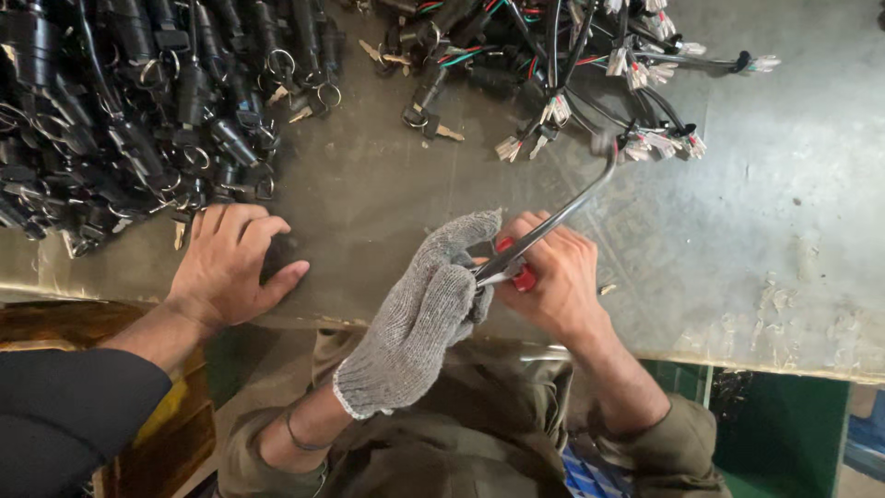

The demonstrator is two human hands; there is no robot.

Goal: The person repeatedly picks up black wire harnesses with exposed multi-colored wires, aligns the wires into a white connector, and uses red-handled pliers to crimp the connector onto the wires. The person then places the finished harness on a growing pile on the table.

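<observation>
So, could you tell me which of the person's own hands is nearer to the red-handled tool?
Right. The bare right hand is wrapped around the red-handled tool, while the gloved left hand sits just left of it, fingers at the black cable by its tip.

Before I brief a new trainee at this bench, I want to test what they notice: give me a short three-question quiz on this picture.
1. True or false: both of the wearer's hands are gloved.
2. What does the right hand grip? A) a cutter with red handles B) a hammer C) a brush
3. Where does the co-worker's hand lie, relative to the key pile?

Key
1. False: only the left hand wears a grey knit glove.
2. A: the cutter bites on a black cable.
3. On the table, just below the pile, over a dark part.
</observation>
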